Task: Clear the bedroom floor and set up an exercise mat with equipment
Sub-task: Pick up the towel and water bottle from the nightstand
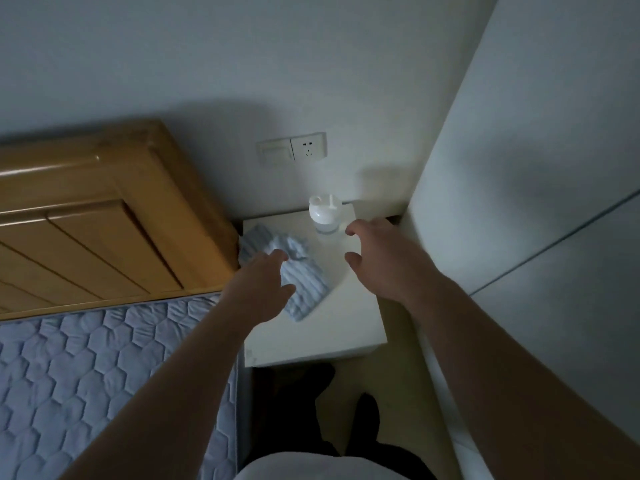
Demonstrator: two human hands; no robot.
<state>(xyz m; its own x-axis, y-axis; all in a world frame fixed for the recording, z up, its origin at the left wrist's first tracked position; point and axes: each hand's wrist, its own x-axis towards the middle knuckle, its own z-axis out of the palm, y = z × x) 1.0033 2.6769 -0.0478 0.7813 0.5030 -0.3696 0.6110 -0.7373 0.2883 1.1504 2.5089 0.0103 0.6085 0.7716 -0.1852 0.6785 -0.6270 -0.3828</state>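
While left hand (259,285) hangs over cloth (308,289), right hand (377,258) spreads beside bottle (323,213).

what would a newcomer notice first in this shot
The left hand reaches over a crumpled blue-striped cloth on a white nightstand, while the right hand spreads open beside a white-capped bottle at its back. A wooden headboard and quilted mattress fill the left.

A crumpled pale-blue striped towel (306,284) lies on the nightstand (311,341) near an upright, white-capped clear bottle (325,216).
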